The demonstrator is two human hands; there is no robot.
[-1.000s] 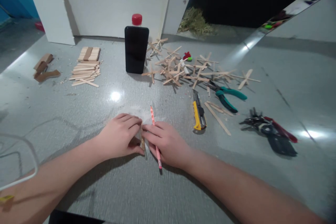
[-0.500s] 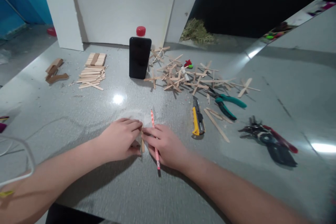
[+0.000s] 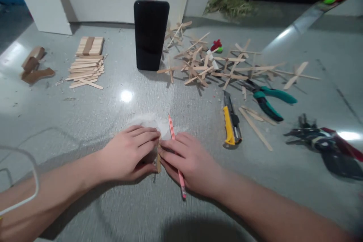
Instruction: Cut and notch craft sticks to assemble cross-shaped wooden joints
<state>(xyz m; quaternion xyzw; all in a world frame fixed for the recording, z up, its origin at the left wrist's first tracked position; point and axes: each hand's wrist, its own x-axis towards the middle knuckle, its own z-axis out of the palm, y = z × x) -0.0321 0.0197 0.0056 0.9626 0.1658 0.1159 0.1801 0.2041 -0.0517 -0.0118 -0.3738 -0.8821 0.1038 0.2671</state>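
Note:
My left hand [image 3: 129,154] and my right hand [image 3: 188,158] meet fingertip to fingertip low on the grey floor. Between them they pinch a short wooden stick piece [image 3: 158,161] that stands on edge. A pink striped pencil [image 3: 176,153] is tucked under my right hand's fingers, its tip pointing away from me. A small patch of white powder or dust [image 3: 149,121] lies just beyond the fingertips.
A black bottle with a red cap [image 3: 150,26] stands ahead. Stacked flat sticks [image 3: 86,66] and brown wood pieces [image 3: 32,69] lie left. Glued stick crosses [image 3: 204,64] are scattered right, with a yellow utility knife [image 3: 231,124], teal pliers [image 3: 268,100] and red-handled cutters [image 3: 330,145].
The camera has come closer and lower, so everything looks larger. Both hands stay together on the stick piece, with the pencil still in the right hand.

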